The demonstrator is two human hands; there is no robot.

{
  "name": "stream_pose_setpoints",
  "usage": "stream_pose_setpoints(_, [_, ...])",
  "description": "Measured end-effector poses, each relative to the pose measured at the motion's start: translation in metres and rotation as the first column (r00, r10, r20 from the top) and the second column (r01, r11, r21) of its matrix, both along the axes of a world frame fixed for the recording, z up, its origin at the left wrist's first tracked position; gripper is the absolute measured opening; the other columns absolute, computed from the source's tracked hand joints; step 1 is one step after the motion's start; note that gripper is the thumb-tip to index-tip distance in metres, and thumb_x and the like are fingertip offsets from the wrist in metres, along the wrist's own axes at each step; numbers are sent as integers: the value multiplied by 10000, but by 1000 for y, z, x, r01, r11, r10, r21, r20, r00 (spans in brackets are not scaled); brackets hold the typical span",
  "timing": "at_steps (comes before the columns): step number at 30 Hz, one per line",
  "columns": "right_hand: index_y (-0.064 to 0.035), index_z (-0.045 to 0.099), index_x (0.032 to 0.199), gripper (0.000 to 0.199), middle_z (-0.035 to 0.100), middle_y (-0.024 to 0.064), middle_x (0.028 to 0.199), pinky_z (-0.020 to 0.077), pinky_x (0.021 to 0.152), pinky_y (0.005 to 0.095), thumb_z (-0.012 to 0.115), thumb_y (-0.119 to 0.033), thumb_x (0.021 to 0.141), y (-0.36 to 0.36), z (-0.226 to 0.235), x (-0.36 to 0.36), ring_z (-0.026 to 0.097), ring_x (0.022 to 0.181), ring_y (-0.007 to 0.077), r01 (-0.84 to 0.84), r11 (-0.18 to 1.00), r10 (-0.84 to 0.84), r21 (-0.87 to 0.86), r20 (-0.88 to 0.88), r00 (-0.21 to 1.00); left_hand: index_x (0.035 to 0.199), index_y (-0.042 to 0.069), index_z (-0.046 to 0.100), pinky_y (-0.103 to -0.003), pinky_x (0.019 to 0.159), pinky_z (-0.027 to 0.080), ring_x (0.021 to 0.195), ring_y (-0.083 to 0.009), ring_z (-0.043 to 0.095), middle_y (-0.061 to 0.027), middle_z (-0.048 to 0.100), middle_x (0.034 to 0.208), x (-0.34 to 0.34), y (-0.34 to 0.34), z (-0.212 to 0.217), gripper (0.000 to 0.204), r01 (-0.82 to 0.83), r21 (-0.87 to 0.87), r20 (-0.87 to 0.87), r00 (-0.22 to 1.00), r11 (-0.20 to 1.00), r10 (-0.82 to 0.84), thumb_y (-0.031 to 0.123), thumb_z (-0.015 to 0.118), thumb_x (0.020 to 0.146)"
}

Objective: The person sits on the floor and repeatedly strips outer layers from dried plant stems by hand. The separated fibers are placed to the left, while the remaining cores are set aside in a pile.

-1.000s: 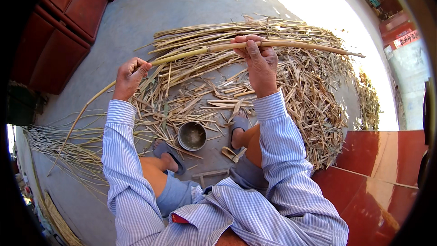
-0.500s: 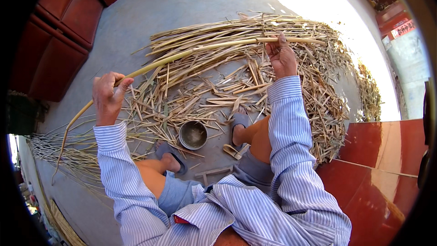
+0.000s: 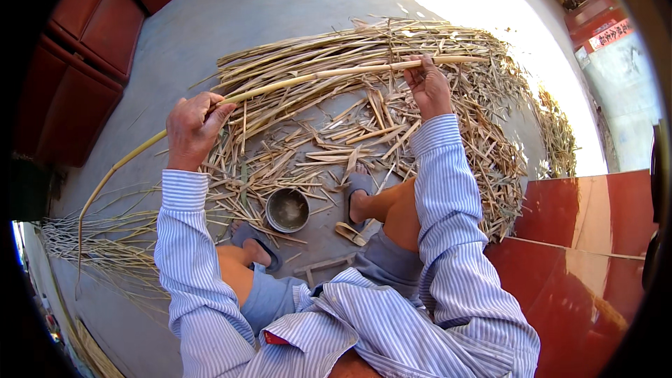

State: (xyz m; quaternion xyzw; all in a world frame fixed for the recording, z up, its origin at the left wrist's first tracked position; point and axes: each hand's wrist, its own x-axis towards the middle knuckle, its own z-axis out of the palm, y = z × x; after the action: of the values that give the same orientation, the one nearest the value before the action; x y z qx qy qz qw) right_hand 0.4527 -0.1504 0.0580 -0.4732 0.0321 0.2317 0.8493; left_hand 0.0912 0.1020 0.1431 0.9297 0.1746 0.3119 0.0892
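A long, pale yellow-green plant stalk (image 3: pixel 315 75) runs across in front of me. Near its middle, my left hand (image 3: pixel 194 129) is closed round it, thumb along the top. My right hand (image 3: pixel 428 88) pinches the stalk close to its thicker right end. Beyond the left hand the thin end bends down and hangs towards the floor. Just behind the held stalk lies a heap of dry stalks (image 3: pixel 280 56), their lengths roughly side by side. Loose dry husks and leaf strips (image 3: pixel 336 141) are scattered below both hands.
A round metal bowl (image 3: pixel 288 210) stands on the floor between my feet. Thin peeled stalks (image 3: pixel 105 238) fan out at the left. A wooden-handled tool (image 3: pixel 350 233) lies by my right foot. Red sofa seats (image 3: pixel 84 91) stand far left; red panels (image 3: pixel 574 238) are at the right.
My left hand has slid to the right along the stalk, closer to my right hand, so more of the thin end hangs beyond it. My right hand keeps its pinch. The view has shifted slightly.
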Motion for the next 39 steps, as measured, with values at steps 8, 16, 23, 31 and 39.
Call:
stream_pose_setpoints(8, [-33, 589, 1029, 212, 685, 105, 1002, 601, 776, 353, 563, -239, 988, -38, -14, 32, 679, 930, 214, 13, 998, -8, 66, -71, 997, 783, 64, 675, -339, 572, 378, 548, -198, 510, -47, 608, 604, -16, 4, -8, 217, -22, -217, -94, 996, 976, 1, 249, 790, 786])
stream_pose_setpoints(16, [-16, 584, 1153, 254, 687, 102, 1030, 589, 807, 333, 482, -209, 1021, -53, 3, 35, 676, 930, 209, -37, 983, 33, 178, 27, 999, 790, 21, 638, -241, 540, 387, 590, -81, 471, -7, 565, 659, -31, 33, -8, 240, -65, -382, -62, 997, 922, 44, 198, 799, 806])
stream_pose_setpoints(23, [28, 419, 1299, 423, 513, 197, 1316, 442, 1006, 413, 456, -294, 1027, -94, -14, 41, 567, 1137, 262, 322, 916, -396, -237, -415, 819, 778, 23, 630, -219, 541, 372, 599, -54, 447, 27, 540, 655, -33, 25, 2, 235, -63, -434, -67, 997, 899, 38, 187, 794, 820])
stream_pose_setpoints(31, [-6, 532, 1258, 312, 622, 161, 1234, 566, 895, 342, 574, -103, 965, 6, 37, -64, 638, 1083, 234, -515, 804, 502, 296, 123, 856, 773, 12, 639, -222, 527, 375, 589, -51, 443, 17, 540, 645, -8, 30, -11, 225, 1, -460, -27, 1000, 888, -15, 166, 799, 808])
stream_pose_setpoints(39, [-35, 614, 1037, 197, 707, 100, 977, 597, 755, 298, 601, -219, 969, 27, 43, -77, 693, 875, 187, -264, 948, 245, 178, 125, 962, 769, 38, 633, -291, 543, 419, 572, -144, 524, -31, 607, 650, 8, 11, -8, 252, -8, -172, 69, 997, 985, 20, 206, 821, 764])
